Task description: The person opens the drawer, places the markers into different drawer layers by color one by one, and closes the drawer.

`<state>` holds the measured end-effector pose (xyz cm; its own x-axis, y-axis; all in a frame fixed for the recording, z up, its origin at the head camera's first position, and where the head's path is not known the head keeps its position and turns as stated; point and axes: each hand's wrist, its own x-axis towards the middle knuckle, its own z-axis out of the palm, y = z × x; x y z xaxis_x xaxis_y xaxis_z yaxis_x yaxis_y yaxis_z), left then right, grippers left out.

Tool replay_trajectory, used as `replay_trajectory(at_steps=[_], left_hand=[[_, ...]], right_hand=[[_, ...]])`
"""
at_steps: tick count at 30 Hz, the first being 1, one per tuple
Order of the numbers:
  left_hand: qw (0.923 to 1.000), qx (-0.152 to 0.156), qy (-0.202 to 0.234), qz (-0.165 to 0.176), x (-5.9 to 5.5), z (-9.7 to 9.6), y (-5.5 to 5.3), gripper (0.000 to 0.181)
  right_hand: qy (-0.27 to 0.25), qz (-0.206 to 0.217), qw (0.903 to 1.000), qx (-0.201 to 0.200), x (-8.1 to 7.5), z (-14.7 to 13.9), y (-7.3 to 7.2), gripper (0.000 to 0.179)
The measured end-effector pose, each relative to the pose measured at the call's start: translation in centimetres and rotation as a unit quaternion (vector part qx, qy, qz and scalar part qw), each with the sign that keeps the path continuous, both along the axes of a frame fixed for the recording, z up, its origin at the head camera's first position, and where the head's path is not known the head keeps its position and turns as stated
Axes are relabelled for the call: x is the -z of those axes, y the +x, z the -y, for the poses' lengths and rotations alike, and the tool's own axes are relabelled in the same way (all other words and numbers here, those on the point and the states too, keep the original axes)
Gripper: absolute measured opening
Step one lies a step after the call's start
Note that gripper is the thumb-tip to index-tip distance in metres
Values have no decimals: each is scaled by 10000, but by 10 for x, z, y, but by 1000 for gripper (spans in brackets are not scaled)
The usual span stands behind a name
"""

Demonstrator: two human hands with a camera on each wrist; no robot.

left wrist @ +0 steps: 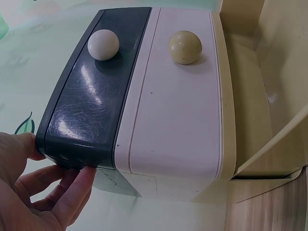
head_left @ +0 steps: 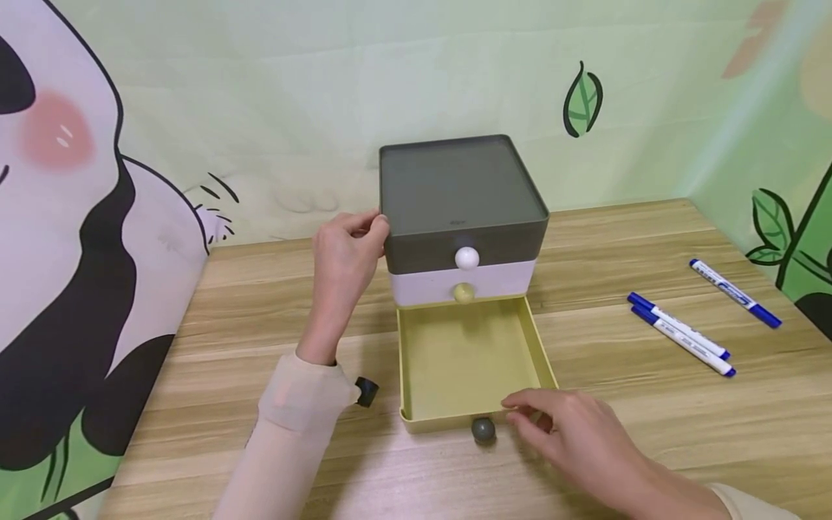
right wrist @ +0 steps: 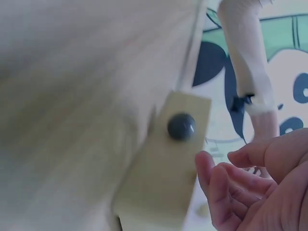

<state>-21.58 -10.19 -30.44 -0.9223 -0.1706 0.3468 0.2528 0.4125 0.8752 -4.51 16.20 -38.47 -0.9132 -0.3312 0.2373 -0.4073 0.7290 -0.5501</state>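
Observation:
A small desktop drawer unit (head_left: 464, 184) stands on the table, with a dark grey top tier, a white middle tier and a yellow bottom drawer (head_left: 464, 361). That bottom drawer is pulled out, and nothing lies inside it. My left hand (head_left: 347, 253) holds the unit's upper left corner, thumb at the top edge and fingers against the side. By the drawer's front rim, to the right of its dark grey knob (head_left: 484, 431), is my right hand (head_left: 578, 440). Its fingers are loosely bent and grip nothing; contact with the rim is unclear. White (left wrist: 103, 44) and yellow knobs (left wrist: 185, 47) front the upper tiers.
On the right of the wooden table (head_left: 260, 310) lie several blue-and-white marker pens, two side by side (head_left: 682, 334) and another (head_left: 734, 292) farther right. Behind the unit hangs a pale green backdrop (head_left: 292, 94) with panda and leaf drawings.

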Motion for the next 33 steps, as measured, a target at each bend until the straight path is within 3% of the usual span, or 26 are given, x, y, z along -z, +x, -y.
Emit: replay_trajectory(at_steps=[11,16,25,33], left_hand=[[10000,-24,-10,17,0,2,0,29],[10000,10,67,38,0,1,0,30],[9999,80,101,64,0,0,-1,30],[9999,53,110,60,1,0,0,29]], right_hand=[[-200,-146,9987,438,-27,-30,-18,20],[-61,-144,9980,617,-35,-48,-29,19],[194,-600,9928,1021,-33,-84,-50,18],[10,-496,9870,1530,-33,-115,-65,20]])
